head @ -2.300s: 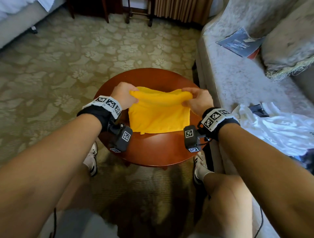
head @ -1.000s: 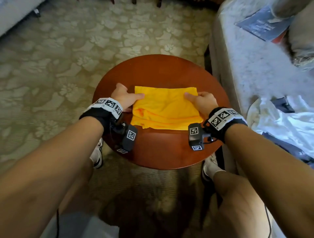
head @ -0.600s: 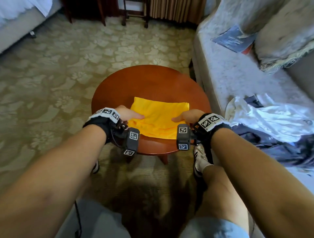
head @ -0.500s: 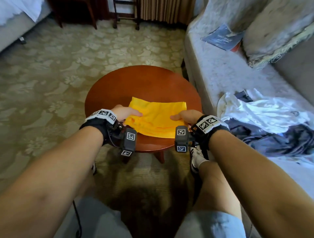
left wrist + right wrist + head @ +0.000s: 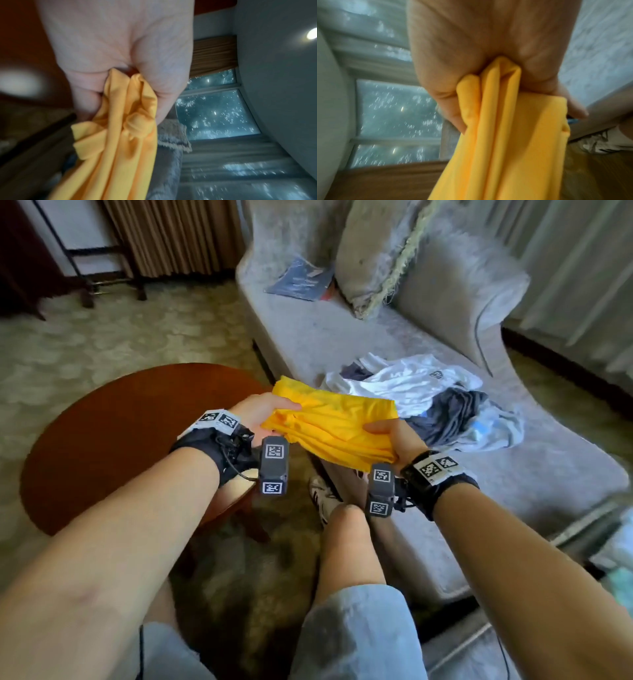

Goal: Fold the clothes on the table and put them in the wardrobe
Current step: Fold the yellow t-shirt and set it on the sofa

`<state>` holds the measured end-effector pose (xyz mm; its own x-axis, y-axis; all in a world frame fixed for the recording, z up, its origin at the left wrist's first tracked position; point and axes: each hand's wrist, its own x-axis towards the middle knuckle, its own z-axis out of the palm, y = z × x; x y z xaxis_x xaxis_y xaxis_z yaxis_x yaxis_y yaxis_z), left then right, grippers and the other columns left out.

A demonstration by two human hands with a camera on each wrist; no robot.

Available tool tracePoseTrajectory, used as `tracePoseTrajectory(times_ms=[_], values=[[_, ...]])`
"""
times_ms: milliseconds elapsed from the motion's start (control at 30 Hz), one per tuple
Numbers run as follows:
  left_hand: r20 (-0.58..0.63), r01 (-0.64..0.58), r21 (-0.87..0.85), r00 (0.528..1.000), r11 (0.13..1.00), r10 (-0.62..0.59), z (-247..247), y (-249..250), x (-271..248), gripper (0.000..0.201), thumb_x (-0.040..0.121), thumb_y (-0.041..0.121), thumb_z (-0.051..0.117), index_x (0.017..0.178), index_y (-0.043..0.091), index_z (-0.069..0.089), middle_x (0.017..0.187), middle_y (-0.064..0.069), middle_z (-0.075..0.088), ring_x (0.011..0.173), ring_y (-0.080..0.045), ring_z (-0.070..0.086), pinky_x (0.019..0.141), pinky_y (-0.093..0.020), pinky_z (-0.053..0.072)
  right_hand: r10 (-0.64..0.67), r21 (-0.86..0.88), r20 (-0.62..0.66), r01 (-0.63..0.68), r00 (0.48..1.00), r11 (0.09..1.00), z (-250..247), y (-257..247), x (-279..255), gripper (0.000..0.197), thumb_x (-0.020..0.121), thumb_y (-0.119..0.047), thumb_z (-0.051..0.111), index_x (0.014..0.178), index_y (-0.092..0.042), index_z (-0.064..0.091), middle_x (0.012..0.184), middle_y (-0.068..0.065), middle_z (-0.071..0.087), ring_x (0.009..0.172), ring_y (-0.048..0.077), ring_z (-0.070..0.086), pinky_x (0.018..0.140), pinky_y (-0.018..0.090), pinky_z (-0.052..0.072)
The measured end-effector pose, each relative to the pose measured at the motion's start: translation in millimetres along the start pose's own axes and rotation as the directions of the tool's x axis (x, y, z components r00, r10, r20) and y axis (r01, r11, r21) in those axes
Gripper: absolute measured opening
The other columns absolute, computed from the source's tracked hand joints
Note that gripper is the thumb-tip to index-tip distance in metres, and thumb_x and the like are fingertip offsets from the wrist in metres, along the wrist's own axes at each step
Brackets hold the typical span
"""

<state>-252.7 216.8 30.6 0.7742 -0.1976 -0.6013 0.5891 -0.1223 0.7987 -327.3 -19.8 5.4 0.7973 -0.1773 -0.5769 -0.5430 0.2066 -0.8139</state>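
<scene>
Head view: folded yellow garment (image 5: 337, 424) held in the air, off the table (image 5: 113, 436), left hand (image 5: 257, 414) and right hand (image 5: 399, 440) each gripping an end. Wardrobe not visible; unfolded clothes (image 5: 435, 402) lie on sofa (image 5: 342, 333).

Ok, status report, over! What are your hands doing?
Left hand and right hand grip folded yellow garment, held off round table. Unfolded clothes pile on sofa.
</scene>
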Motion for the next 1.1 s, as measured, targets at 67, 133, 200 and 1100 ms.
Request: tracePoseTrajectory(times_ms=[67,133,200,1100], values=[[0.117,0.002,0.035,0.993,0.999,-0.006,42,13,22,0.105,0.036,0.019,0.097,0.13,0.004,0.054,0.13,-0.017,0.059,0.112,-0.035,0.062,0.097,-0.051,0.049,-0.009,0.107,-0.109,0.02,0.994,0.994,-38,-1,-8,0.053,0.072,-0.02,0.071,0.122,-0.005,0.061,0.104,0.023,0.072,0.076,0.039,0.07,0.062,0.045,0.055],[0.184,-0.04,0.075,0.983,0.996,0.026,94,30,17,0.081,0.05,0.017,0.09,0.123,0.003,0.057,0.125,-0.013,0.061,0.111,-0.03,0.062,0.1,-0.047,0.047,-0.021,0.17,-0.192,0.054,0.981,0.984,-73,-5,-24,0.038,0.078,-0.019,0.066,0.113,-0.003,0.064,0.081,0.018,0.074,0.059,0.033,0.069,0.053,0.038,0.054],[0.247,-0.091,0.105,0.967,0.99,0.063,147,46,2,0.046,0.066,0.014,0.08,0.107,0.008,0.06,0.102,-0.012,0.067,0.088,-0.025,0.066,0.087,-0.039,0.054,-0.015,0.258,-0.227,0.075,0.974,0.963,-112,-9,-38,0.029,0.085,-0.017,0.059,0.111,-0.005,0.064,0.076,0.016,0.071,0.051,0.029,0.067,0.044,0.034,0.053],[0.777,-0.032,0.162,0.62,0.986,-0.107,529,16,-65,0.034,0.089,0.01,0.061,0.058,0.013,0.05,0.039,0.003,0.049,0.037,-0.01,0.047,0.054,-0.024,0.052,-0.068,0.626,-0.697,0.653,0.714,0.427,-391,56,-202,0.028,0.078,-0.018,0.059,0.098,0.002,0.06,0.073,0.014,0.068,0.059,0.03,0.068,0.054,0.035,0.057]])
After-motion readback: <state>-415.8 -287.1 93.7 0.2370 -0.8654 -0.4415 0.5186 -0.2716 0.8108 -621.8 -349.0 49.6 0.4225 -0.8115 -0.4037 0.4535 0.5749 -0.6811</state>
